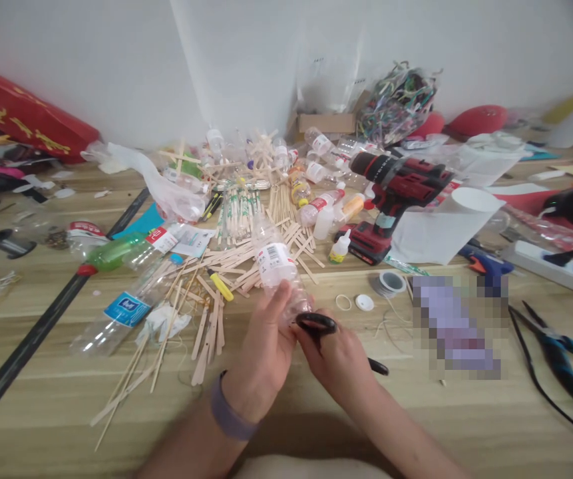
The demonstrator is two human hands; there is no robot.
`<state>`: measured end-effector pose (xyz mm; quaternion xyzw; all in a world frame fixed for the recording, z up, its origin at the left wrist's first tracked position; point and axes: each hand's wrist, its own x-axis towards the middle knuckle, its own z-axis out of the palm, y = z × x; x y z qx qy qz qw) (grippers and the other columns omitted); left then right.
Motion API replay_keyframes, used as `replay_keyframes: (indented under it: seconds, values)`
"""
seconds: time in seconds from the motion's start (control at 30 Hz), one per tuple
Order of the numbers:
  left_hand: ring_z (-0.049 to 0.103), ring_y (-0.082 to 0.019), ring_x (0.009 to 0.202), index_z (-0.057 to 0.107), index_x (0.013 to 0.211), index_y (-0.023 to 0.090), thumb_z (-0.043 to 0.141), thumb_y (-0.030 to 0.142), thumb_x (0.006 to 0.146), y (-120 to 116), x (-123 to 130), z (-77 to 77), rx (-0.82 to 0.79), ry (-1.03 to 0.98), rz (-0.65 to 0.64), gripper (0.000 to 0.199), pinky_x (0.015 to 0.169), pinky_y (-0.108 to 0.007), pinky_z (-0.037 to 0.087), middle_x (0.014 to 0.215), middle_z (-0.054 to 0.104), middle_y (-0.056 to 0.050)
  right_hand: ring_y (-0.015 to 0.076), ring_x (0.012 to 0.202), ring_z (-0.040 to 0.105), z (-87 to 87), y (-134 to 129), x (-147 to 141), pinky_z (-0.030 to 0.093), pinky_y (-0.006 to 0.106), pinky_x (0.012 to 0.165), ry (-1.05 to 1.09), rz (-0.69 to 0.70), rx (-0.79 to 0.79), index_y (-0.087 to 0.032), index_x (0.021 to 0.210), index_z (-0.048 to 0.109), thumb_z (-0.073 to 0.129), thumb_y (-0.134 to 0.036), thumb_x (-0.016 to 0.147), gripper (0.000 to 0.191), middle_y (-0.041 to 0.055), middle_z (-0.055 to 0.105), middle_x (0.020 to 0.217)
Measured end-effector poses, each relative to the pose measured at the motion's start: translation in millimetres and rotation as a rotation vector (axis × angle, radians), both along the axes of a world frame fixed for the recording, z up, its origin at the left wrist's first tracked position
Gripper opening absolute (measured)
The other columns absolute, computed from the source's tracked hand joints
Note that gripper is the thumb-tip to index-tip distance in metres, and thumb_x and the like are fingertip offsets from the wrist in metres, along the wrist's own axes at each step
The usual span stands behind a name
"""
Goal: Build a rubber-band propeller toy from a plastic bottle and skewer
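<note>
A clear plastic bottle [276, 263] with a white and pink label is tilted up and away from me over the table. My left hand [266, 339] is closed around its near end from the left. In my right hand [339, 362] is a pair of scissors [316, 324] with black handles, held against that same end. One handle loop shows above my fingers and another black part sticks out past the right side of my hand. The blades are hidden, so where they touch the bottle cannot be made out.
Wooden craft sticks [236, 259] lie fanned beyond the bottle. On the right are a red cordless drill [390, 199], a glue bottle [339, 247], a wire spool [390, 284] and pliers [560, 352]. To the left, a blue-labelled bottle [126, 309] lies by a dark strip [36, 349].
</note>
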<state>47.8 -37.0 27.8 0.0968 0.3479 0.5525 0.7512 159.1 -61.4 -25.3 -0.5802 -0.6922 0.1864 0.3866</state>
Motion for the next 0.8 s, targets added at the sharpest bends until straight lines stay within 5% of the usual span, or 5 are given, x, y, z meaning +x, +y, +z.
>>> replay_keyframes:
  seconds: [0.3, 0.43, 0.63, 0.8]
  values:
    - [0.064, -0.019, 0.084, 0.065, 0.094, 0.017, 0.071, 0.040, 0.079, -7, 15, -4.3, -0.012, 0.024, 0.130, 0.028, 0.087, -0.032, 0.049, 0.085, 0.069, -0.003, 0.0253, 0.069, 0.067, 7.5, -2, -7, 0.052, 0.035, 0.063, 0.230, -0.080, -0.115, -0.024, 0.078, 0.055, 0.053, -0.032, 0.083, 0.010, 0.0069, 0.070, 0.075]
    - [0.064, -0.022, 0.094, 0.066, 0.096, 0.018, 0.072, 0.045, 0.076, -8, 19, -8.0, 0.035, 0.004, 0.131, 0.034, 0.093, -0.035, 0.046, 0.091, 0.070, -0.004, 0.0197, 0.057, 0.060, 12.8, 1, -7, 0.047, 0.029, 0.052, 0.392, -0.040, -0.264, -0.024, 0.071, 0.049, 0.056, -0.038, 0.083, 0.020, 0.0017, 0.061, 0.061]
    - [0.063, -0.018, 0.079, 0.070, 0.091, 0.018, 0.072, 0.052, 0.075, -6, 14, -4.0, 0.033, 0.005, 0.113, 0.038, 0.078, -0.029, 0.049, 0.085, 0.070, -0.003, 0.0059, 0.034, 0.024, 25.6, 3, -4, 0.031, 0.021, 0.032, 0.673, 0.140, -0.576, -0.026, 0.061, 0.032, 0.045, -0.067, 0.084, 0.049, -0.0117, 0.026, 0.048]
    - [0.062, -0.014, 0.074, 0.070, 0.090, 0.020, 0.063, 0.045, 0.086, -1, 4, 5.8, 0.022, -0.015, 0.143, 0.027, 0.066, -0.025, 0.047, 0.089, 0.071, -0.003, 0.0058, 0.036, 0.027, 28.5, 8, 7, 0.033, 0.021, 0.035, 0.726, 0.079, -0.570, -0.024, 0.060, 0.037, 0.055, -0.075, 0.074, 0.056, -0.0115, 0.029, 0.046]
